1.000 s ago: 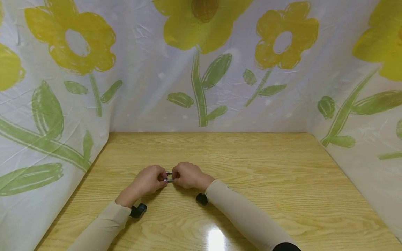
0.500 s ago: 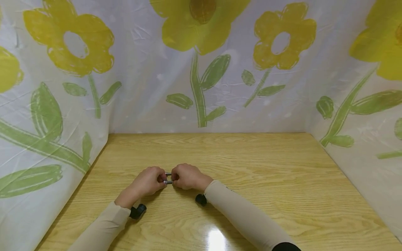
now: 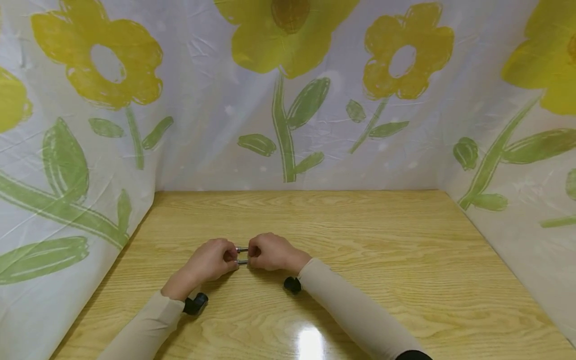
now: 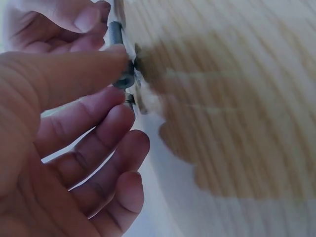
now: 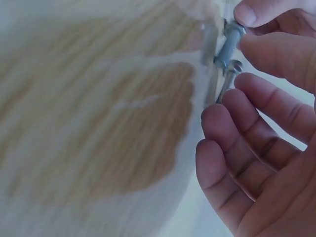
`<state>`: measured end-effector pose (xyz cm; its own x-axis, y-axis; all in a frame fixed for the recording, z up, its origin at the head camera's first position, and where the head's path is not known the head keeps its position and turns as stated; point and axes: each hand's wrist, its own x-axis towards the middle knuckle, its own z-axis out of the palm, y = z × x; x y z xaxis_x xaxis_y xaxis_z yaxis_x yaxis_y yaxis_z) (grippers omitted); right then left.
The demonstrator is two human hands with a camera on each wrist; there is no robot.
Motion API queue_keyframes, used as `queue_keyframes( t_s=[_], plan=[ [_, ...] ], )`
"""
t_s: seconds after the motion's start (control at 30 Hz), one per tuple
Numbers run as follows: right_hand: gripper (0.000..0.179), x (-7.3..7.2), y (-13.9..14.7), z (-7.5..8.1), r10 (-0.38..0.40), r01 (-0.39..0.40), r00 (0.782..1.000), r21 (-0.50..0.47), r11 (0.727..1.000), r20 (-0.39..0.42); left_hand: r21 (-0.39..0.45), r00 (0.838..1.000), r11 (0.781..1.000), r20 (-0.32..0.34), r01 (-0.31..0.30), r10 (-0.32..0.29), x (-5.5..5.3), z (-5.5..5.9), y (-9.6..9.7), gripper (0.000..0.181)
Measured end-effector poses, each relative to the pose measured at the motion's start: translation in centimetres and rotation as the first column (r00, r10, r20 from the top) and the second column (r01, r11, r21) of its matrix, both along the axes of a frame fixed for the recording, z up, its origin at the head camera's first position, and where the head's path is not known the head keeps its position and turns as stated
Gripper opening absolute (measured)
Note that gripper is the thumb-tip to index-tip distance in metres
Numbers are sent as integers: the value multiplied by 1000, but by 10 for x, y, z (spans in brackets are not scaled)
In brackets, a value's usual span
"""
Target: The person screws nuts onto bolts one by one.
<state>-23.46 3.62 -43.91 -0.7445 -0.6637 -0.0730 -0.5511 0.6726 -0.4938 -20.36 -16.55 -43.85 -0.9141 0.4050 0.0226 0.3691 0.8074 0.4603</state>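
Observation:
Two metal bolts, an upper bolt (image 3: 243, 249) and a lower bolt (image 3: 243, 262), lie side by side between my hands in the head view. My left hand (image 3: 209, 260) pinches their left ends, and my right hand (image 3: 274, 252) pinches their right ends. In the left wrist view, the left thumb presses on a grey bolt (image 4: 115, 34) whose near end looks hollow; part of a second bolt shows below. From the right wrist, one bolt (image 5: 228, 47) meets the right thumb, with a thinner bolt (image 5: 229, 81) by the fingers. Fingers hide most of the ends.
A wood-grain table (image 3: 360, 240) spreads under both hands. White cloth with yellow flowers (image 3: 202, 100) walls the back and both sides. Black wrist cameras (image 3: 195, 304) stick out from the cuffs, and a light glare shows at the front.
My right hand has shifted slightly to the right, with a little more of the bolts showing between the hands. My left hand has stayed nearly still.

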Motion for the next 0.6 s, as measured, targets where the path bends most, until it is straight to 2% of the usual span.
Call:
queue_keyframes(
  t_s=[0.2, 0.37, 0.5, 0.6],
  plan=[
    [7, 3, 22, 9, -28, 26, 999, -63, 998, -26, -29, 999, 1000, -46, -6, 5, 1, 5, 1, 20],
    [7, 4, 45, 16, -60, 53, 996, -93, 994, -68, -17, 995, 1000, -98, -11, 10, 2, 12, 1, 16],
    [7, 7, 64, 22, -85, 74, 991, -106, 992, -103, -7, 985, 999, -171, -31, 29, 4, 15, -2, 13],
    [7, 9, 79, 27, -107, 94, 987, -109, 990, -119, -15, 968, 1000, -250, -26, 21, 6, 16, -4, 16]
  ],
)
